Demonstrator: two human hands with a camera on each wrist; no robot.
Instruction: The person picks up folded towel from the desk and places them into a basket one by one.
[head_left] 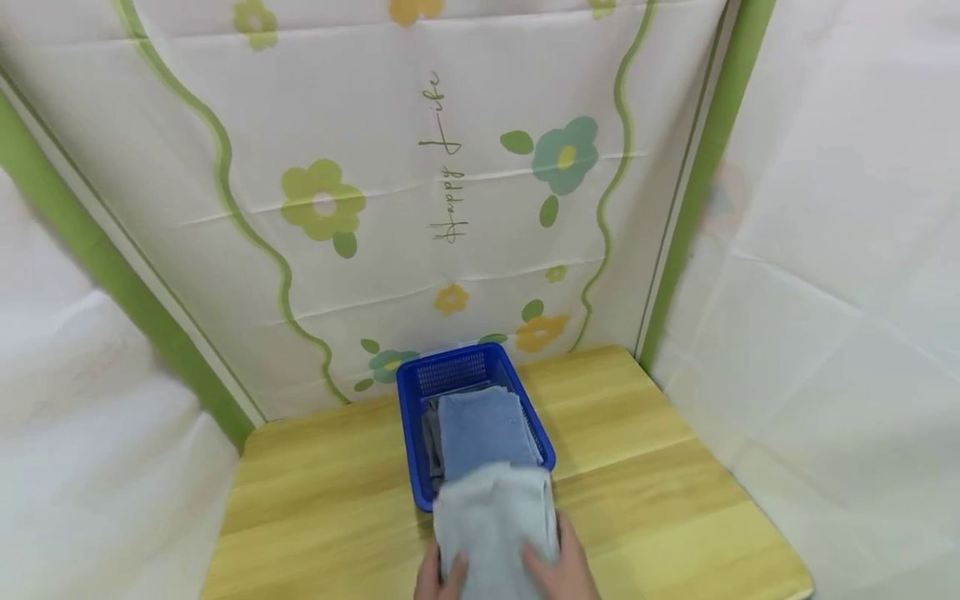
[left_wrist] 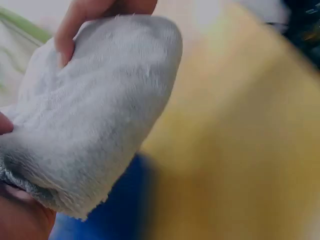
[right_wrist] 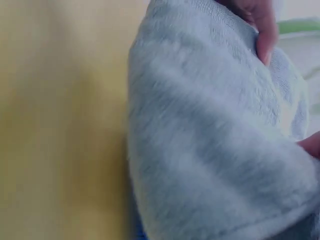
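Both hands hold a folded light grey towel at the front edge of a blue basket. The left hand grips its left side, thumb on top. On the opposite side the right hand grips it the same way. In the left wrist view the plush towel hangs as a thick folded pad over the table. The right wrist view shows the towel with a rounded fold. Inside the basket lies a folded blue towel, with darker grey cloth along its left.
The basket stands on a wood-grain table, against a white floral curtain at the back. White sheets hang at both sides. A dark object shows at the corner of the left wrist view.
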